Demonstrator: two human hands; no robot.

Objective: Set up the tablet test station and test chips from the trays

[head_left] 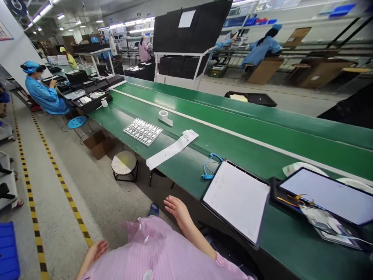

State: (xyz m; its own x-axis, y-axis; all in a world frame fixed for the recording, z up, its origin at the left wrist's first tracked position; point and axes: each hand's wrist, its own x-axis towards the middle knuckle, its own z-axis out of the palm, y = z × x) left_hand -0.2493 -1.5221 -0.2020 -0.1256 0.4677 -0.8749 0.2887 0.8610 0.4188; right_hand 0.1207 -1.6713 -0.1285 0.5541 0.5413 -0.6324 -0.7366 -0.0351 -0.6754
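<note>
My right hand [177, 209] hangs open over my pink-sleeved lap, fingers stretched, just short of the green conveyor table's [186, 171] near edge. It holds nothing. The nearest thing is a flat panel covered with a white sheet [236, 198], which overhangs that edge. My left hand [98, 249] rests low beside my pink smock, fingers loosely apart, with nothing in it. A blue coiled strap [211, 165] lies on the table beside the panel.
A second panel in a black tray [329, 196] lies to the right. Further along the belt are a long paper strip [171, 149], a label sheet [142, 131] and a tape roll [163, 115]. A round stool [124, 163] and a cardboard box [99, 144] stand on the floor. A person in blue [43, 95] sits far left.
</note>
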